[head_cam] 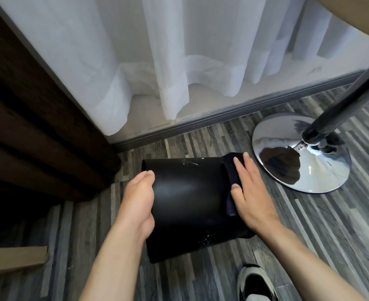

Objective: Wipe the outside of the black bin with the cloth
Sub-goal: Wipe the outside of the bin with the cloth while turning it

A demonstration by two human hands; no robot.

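The black bin (190, 205) lies tipped on its side above the striped floor, its wall facing me, with white specks near its far edge and lower right. My left hand (138, 205) grips its left side, fingers curled round the wall. My right hand (249, 192) lies flat on the bin's right side and presses a dark cloth (232, 170) against it. Most of the cloth is hidden under my palm; a fold shows past my fingertips and beside my thumb.
A chrome round table base (322, 170) with a dark pole (342, 103) stands right of the bin. White curtains (179, 61) hang behind a grey floor rail. Dark wooden furniture (33, 131) fills the left. A shoe (255, 283) shows at the bottom, cardboard (14, 259) at lower left.
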